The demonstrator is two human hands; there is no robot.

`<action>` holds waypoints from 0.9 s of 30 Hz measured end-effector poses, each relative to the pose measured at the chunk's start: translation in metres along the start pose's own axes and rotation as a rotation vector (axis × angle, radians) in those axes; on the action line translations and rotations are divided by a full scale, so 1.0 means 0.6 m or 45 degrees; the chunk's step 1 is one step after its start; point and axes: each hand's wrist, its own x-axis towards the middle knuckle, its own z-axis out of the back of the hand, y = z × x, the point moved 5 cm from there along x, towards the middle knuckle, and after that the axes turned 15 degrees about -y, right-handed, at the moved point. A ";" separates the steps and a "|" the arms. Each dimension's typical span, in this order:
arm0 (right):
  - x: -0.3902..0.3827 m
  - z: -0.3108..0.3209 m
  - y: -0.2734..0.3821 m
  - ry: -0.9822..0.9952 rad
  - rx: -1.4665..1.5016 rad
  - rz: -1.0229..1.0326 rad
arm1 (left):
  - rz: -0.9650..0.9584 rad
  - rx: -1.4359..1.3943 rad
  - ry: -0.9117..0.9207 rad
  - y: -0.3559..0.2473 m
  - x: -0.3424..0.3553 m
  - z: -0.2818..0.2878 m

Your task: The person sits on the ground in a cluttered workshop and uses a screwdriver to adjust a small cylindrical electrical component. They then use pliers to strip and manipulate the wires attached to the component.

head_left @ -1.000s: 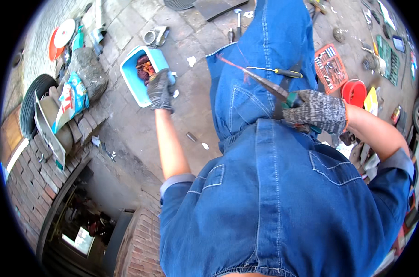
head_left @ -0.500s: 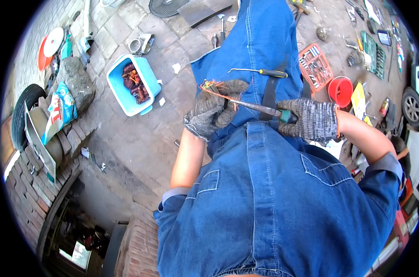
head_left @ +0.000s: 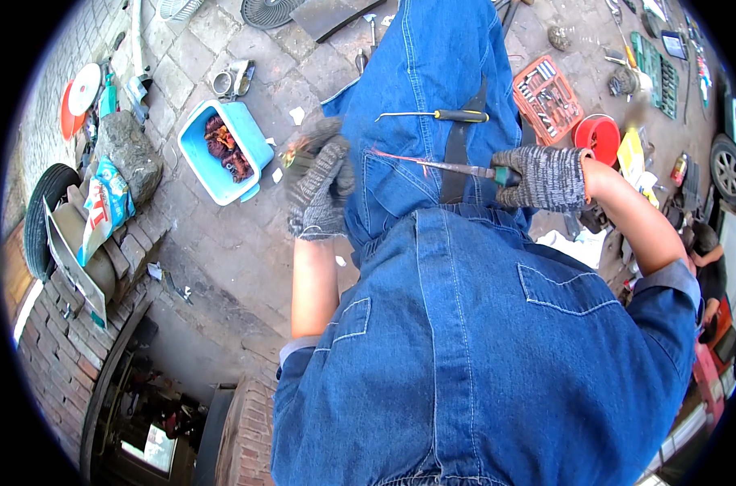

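Observation:
My right hand (head_left: 542,176), in a grey knit glove, is closed around the dark green handle of long-nosed pliers (head_left: 465,168). Loose copper wire strands (head_left: 398,155) stick out leftward from the jaws, above my thigh. My left hand (head_left: 323,185), gloved alike, is apart from the pliers, with its fingers curled round a small piece (head_left: 296,154) that has coppery bits at its end; motion blurs it. A hooked pick (head_left: 461,116) with a yellow and black handle lies across my blue trouser leg, over a dark strap (head_left: 455,182).
A light blue tub (head_left: 258,134) with reddish-brown wire bundles stands left of my hands. To the right are an orange tool case (head_left: 550,101), a red bucket (head_left: 580,134) and a green socket case (head_left: 666,85). A tyre (head_left: 40,211) leans far left; another person (head_left: 708,263) is at the right edge.
My left hand has moved left, away from the pliers, with the small piece in it. The copper strands have come away with the pliers' jaws. My view has shifted slightly.

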 end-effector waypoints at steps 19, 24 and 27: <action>-0.015 0.042 -0.015 -0.015 -0.423 0.061 | -0.464 1.426 1.074 0.021 -0.025 -0.141; 0.002 0.032 -0.031 -0.111 -0.359 0.161 | -0.593 1.486 0.776 0.015 -0.032 -0.130; 0.006 0.029 -0.039 -0.081 -0.400 0.182 | -0.553 1.545 0.626 0.022 -0.027 -0.117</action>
